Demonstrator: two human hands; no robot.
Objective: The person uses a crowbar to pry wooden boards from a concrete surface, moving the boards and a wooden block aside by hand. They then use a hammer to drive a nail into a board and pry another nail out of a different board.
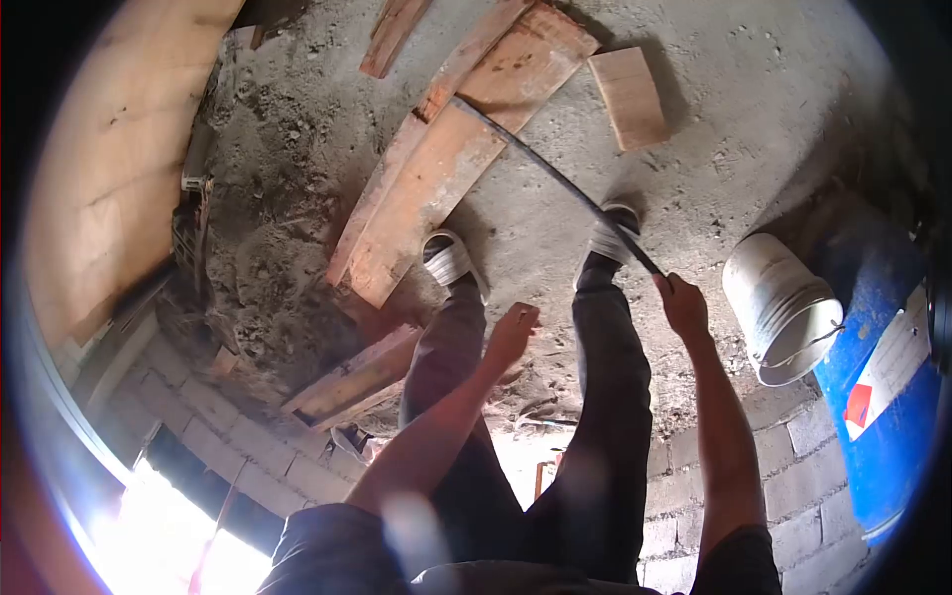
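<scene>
My right hand [684,307] is closed round the near end of a long dark metal bar [555,173]. The bar slants away to the upper left, and its far tip meets a wide wooden plank [436,188] close to a narrower board [382,193] along that plank's edge. Over my left knee, my left hand [512,335] has its fingers curled together; whatever may be in them is too small to name. Both planks lie on the ground in front of my feet, which wear pale striped slippers [451,260].
A short wood block [629,97] lies beyond the planks. To the right, a white bucket [783,309] lies tipped beside a blue barrel [883,397]. Another timber piece [359,375] is left of my leg, and a large plywood sheet [129,149] stands at the left.
</scene>
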